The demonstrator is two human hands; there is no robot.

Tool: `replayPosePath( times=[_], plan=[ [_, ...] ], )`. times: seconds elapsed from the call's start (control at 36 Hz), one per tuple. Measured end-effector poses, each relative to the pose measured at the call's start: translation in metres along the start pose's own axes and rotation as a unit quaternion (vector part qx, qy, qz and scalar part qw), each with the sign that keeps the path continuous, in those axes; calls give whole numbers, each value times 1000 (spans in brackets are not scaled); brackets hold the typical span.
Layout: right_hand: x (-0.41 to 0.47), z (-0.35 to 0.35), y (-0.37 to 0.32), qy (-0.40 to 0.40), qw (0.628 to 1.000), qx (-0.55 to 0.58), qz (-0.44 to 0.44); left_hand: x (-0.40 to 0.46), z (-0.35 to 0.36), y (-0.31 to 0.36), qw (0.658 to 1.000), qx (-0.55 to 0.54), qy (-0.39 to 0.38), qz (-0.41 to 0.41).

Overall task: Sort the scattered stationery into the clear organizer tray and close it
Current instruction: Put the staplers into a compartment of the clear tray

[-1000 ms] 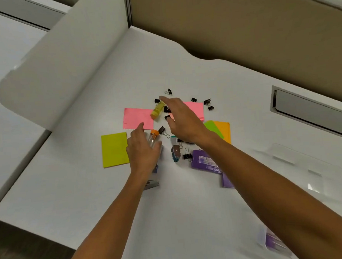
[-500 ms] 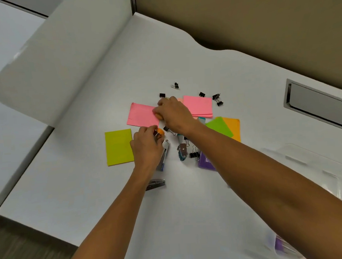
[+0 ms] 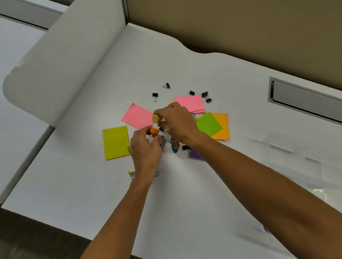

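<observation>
Hands both loaded: right hand point(image 3: 177, 122) grips a yellow tube point(image 3: 157, 118), left hand point(image 3: 145, 148) pinches an orange-capped one point(image 3: 154, 131). Tray point(image 3: 306, 162) sits right, well apart. I expect a drop in transit; the small caps look slippery.

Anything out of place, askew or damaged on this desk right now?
Nothing looks damaged. The stationery is just scattered: binder clips lie loose, and sticky note pads sit at mixed angles, the green pad overlapping the orange pad. The clear organizer tray holds nothing I can make out.
</observation>
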State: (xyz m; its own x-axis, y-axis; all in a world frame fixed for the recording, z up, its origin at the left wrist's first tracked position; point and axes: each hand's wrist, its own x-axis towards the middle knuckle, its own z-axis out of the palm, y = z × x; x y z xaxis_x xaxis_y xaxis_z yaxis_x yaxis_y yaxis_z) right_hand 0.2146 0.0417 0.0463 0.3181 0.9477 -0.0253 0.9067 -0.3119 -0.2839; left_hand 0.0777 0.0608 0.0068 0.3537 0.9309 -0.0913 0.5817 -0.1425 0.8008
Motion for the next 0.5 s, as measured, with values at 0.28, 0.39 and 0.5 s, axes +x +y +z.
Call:
replayPosePath(
  times=[0.28, 0.39, 0.5],
  plan=[
    [-64, -45, 5, 68, 956, 280, 57, -40, -13, 31, 990, -135, 17, 30],
    [-100, -61, 7, 73, 938, 335, 54, -60, -19, 43, 985, -171, 13, 29],
    [-137, -71, 16, 75, 943, 323, 38, -84, -22, 58, 976, -216, 11, 33]
  ],
)
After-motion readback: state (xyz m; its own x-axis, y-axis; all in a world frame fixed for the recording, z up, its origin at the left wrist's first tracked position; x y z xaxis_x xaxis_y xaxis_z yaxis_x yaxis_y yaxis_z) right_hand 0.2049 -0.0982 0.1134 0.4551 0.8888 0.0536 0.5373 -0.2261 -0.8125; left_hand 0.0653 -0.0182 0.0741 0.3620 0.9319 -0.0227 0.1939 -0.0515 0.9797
